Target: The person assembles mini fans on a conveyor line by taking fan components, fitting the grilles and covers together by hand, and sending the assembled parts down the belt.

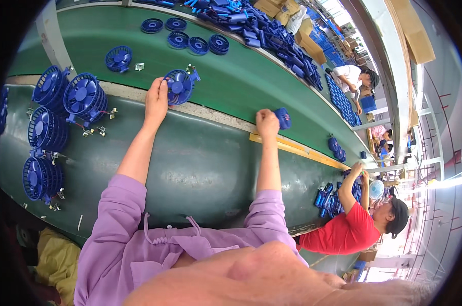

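My left hand (157, 99) grips the near-left rim of a small blue fan head (180, 87). Blades show inside its cage, and a small circuit board (191, 68) sticks out at its far side. Further right, my right hand (267, 124) has its fingers closed at the edge of another blue fan part (283, 118), seen partly from the side; the fingertips are hard to make out. Both parts are over the near edge of the green conveyor belt (226, 76). A single fan head (118, 58) lies on the belt, left of my left hand.
Stacks of blue fan heads (84, 94) with dangling wires stand on the dark green table (190, 173) at left. Several round blue grilles (198, 45) lie across the belt. Beyond is a heap of blue casings (272, 43). A red-shirted co-worker (338, 229) works at right.
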The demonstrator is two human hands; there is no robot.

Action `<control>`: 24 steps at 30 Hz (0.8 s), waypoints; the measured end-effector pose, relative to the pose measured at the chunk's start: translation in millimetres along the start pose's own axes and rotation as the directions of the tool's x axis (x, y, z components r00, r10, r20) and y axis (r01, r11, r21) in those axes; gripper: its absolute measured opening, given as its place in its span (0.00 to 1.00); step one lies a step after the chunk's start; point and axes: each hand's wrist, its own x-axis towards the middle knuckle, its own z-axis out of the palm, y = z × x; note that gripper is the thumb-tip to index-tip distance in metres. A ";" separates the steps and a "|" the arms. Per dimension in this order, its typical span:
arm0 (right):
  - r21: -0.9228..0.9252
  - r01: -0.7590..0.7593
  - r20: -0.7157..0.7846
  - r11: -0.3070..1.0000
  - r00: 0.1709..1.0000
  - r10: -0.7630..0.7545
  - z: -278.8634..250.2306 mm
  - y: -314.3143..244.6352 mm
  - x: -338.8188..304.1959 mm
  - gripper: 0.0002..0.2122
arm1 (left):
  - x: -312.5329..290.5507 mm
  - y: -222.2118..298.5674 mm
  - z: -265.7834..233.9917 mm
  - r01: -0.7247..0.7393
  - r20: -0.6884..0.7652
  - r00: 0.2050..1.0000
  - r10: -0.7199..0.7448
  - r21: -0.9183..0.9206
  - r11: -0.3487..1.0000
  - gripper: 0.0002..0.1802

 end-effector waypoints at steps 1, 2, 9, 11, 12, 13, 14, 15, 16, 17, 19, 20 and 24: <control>-0.079 0.006 0.021 0.997 1.000 -0.004 -0.7 16.5 8.1 0.06 | 0.8 1.7 2.8 0.020 0.013 1.000 -0.020 -0.016 1.000 0.16; -0.105 -0.029 0.054 0.994 0.998 0.035 1.8 14.6 16.5 0.05 | 2.8 0.1 0.1 0.041 0.014 0.999 -0.040 -0.015 0.999 0.16; 0.324 0.360 -0.025 0.875 0.927 -0.373 73.4 -77.7 107.7 0.21 | 6.4 -7.6 -23.7 -0.056 -0.119 0.989 0.085 0.232 0.971 0.16; 0.292 0.409 0.056 0.864 0.895 -0.443 99.6 -99.6 135.4 0.31 | 1.2 -6.9 -20.3 -0.090 -0.115 0.985 0.127 0.281 0.956 0.15; 0.336 0.455 0.040 0.825 0.868 -0.496 108.8 -101.9 153.3 0.33 | -2.8 -1.9 -13.0 -0.028 -0.120 0.991 0.056 0.226 0.974 0.15; 0.357 0.475 0.006 0.804 0.860 -0.511 122.6 -113.0 166.9 0.35 | -5.1 -2.2 -14.6 -0.016 -0.100 0.994 0.033 0.164 0.986 0.15; 0.293 0.558 -0.067 0.776 0.822 -0.566 133.1 -99.5 193.5 0.37 | -7.9 2.5 -5.9 -0.033 -0.078 0.996 0.041 0.103 0.994 0.14; 0.209 0.592 -0.080 0.779 0.804 -0.590 141.3 -110.2 195.7 0.39 | -13.1 22.3 -7.3 0.244 -0.007 0.970 -0.245 -0.077 0.967 0.13; 0.184 0.705 -0.244 0.685 0.708 -0.663 147.1 -88.7 230.6 0.40 | -12.6 17.7 5.8 0.054 -0.045 0.998 -0.054 0.000 0.999 0.13; 0.145 0.610 -0.190 0.779 0.790 -0.583 156.2 -76.7 256.7 0.40 | -9.0 11.8 16.2 -0.063 -0.099 0.993 0.068 0.049 0.997 0.14; 0.042 0.348 0.092 0.937 0.932 -0.351 188.5 -113.9 239.3 0.34 | -11.0 0.7 -0.3 -0.016 -0.067 0.998 0.022 0.088 0.996 0.16; -0.050 0.209 0.221 0.977 0.956 -0.193 183.5 -161.3 206.1 0.30 | -15.5 -3.5 -14.2 0.045 -0.100 0.994 -0.034 0.112 0.993 0.16; -0.058 0.114 0.025 0.992 0.993 -0.112 177.4 -136.5 209.6 0.28 | -12.7 10.5 -5.7 0.084 -0.057 0.995 -0.084 0.007 0.996 0.16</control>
